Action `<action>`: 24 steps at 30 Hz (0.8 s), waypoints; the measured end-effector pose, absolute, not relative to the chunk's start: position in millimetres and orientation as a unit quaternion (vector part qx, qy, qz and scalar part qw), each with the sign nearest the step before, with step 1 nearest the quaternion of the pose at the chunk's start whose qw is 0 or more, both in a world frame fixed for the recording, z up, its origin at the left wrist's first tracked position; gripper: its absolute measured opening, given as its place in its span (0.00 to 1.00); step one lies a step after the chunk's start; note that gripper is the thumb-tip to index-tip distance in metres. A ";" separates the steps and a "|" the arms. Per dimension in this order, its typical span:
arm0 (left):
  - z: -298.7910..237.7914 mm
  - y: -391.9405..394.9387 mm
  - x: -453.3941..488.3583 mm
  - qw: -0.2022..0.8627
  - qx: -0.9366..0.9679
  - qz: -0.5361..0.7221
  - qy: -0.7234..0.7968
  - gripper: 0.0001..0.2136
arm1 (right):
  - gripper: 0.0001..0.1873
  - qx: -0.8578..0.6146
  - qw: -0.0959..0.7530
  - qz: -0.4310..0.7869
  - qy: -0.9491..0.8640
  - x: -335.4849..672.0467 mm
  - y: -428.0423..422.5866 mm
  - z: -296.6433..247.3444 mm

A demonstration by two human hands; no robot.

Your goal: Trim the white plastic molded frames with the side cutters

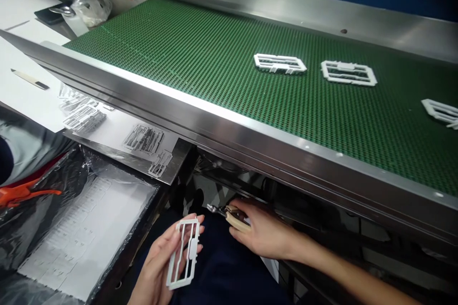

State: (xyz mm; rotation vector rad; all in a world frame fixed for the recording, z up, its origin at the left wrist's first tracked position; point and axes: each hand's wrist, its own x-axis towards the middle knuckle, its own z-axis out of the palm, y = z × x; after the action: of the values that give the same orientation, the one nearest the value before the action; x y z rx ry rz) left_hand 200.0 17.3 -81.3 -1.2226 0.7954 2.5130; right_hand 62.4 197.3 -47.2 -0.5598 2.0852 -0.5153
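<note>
My left hand (157,259) holds a white plastic frame part (184,252) by its edge, low in front of my lap. Just to its right, my right hand (263,231) is closed around a small cutting tool with pale handles (232,217), its metal tip pointing left toward the frame. Both hands are below the steel edge of the conveyor (250,138). On the green belt (200,52) lie three more white frames: one (279,63) mid-belt, one (348,73) to its right, and one (442,112) cut off by the right border.
A black-lined bin (53,200) with stacked white parts (86,238) stands at lower left. Above it a tray (125,152) holds trimmed pieces. A white table with a pen (30,79), a plastic bag (91,7) and an orange tool (21,195) are at left.
</note>
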 end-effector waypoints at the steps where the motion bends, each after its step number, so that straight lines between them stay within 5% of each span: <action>1: -75.8 14.9 196.5 0.124 -0.437 0.856 0.245 0.15 | 0.13 -0.234 0.428 -0.211 0.847 62.6 196.7 -43.2; 7: -57.1 9.8 185.5 0.154 -0.463 0.838 0.244 0.19 | 0.21 -0.305 0.372 -0.186 0.857 62.2 190.9 -28.0; 24: -49.3 17.0 186.3 0.158 -0.488 0.811 0.281 0.20 | 0.12 -0.371 0.332 -0.103 0.861 58.7 189.8 -24.7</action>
State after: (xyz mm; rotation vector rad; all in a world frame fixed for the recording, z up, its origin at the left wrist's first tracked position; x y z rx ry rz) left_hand 186.3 17.0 -49.3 -1.3968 0.8041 2.3190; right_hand 58.7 189.8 -24.7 -0.9690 2.2503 -0.2704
